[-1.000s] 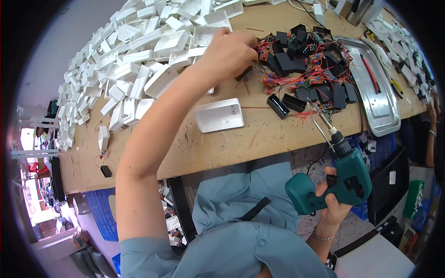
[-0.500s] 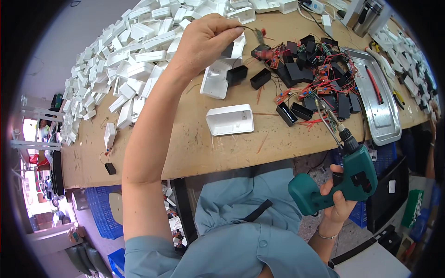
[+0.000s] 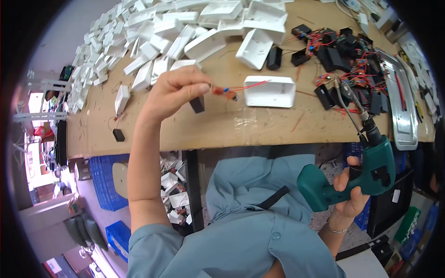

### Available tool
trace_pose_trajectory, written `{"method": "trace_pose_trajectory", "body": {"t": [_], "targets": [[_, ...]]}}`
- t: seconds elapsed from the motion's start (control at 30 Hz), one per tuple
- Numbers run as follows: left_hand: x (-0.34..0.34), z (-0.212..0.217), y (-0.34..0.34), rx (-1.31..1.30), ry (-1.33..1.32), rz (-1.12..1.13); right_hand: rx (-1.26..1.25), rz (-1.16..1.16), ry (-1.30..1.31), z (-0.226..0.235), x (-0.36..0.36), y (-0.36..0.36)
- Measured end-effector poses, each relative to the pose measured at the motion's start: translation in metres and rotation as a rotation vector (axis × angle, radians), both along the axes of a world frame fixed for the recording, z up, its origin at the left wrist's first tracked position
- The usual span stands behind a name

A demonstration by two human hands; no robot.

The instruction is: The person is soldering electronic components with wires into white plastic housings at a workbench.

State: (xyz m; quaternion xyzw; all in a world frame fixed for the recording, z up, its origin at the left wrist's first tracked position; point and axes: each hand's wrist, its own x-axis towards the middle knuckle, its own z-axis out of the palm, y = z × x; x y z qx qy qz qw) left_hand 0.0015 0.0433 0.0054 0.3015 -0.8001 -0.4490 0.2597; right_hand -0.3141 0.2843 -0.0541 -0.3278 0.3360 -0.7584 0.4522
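Observation:
My left hand [image 3: 176, 92] is over the table, thumb and fingers pinched on a small orange circuit board [image 3: 221, 92] with red wires. A small black box [image 3: 198, 104] shows just below those fingers; whether it is tied to the board I cannot tell. Right of the board, an open white plastic case [image 3: 270, 98] lies on the tabletop. At the table's front edge my right hand [image 3: 351, 199] is wrapped round the grip of a green soldering gun [image 3: 379, 160]. Its metal tip points up toward the pile of black boxes and wired boards [image 3: 343, 58].
White plastic cases [image 3: 171, 28] are heaped across the back and left. A metal tray [image 3: 404, 132] with a red-handled tool stands on the right. Another white case [image 3: 122, 99] with a wired black box [image 3: 118, 135] sits at left. Blue crates [image 3: 105, 180] are below the table.
My left hand has come back from the far side toward me, bringing the circuit board left of the open white case. The view has shifted; my right hand still holds the soldering gun.

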Motion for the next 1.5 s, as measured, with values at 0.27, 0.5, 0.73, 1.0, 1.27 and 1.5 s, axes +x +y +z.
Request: {"method": "trace_pose_trajectory", "body": {"t": [0.27,0.5,0.73,1.0,1.27,1.5], "targets": [[0.027,-0.016,0.041,-0.559,-0.472,0.154,0.026,0.128,0.036,-0.003,0.017,-0.011],[-0.01,-0.017,0.055,-0.74,-0.338,0.183,0.044,0.228,0.052,0.002,0.029,-0.017],[-0.044,-0.028,0.044,-0.674,-0.486,0.081,0.062,0.238,0.045,0.007,0.037,-0.021],[-0.04,-0.033,0.051,-0.531,-0.38,0.054,0.072,0.27,-0.095,-0.004,0.04,-0.031],[-0.065,-0.046,0.077,-0.403,-0.044,0.166,0.036,0.368,-0.259,-0.015,0.05,-0.073],[-0.088,-0.047,0.088,-0.151,0.102,0.191,0.062,0.359,-0.323,-0.017,0.047,-0.097]]}}
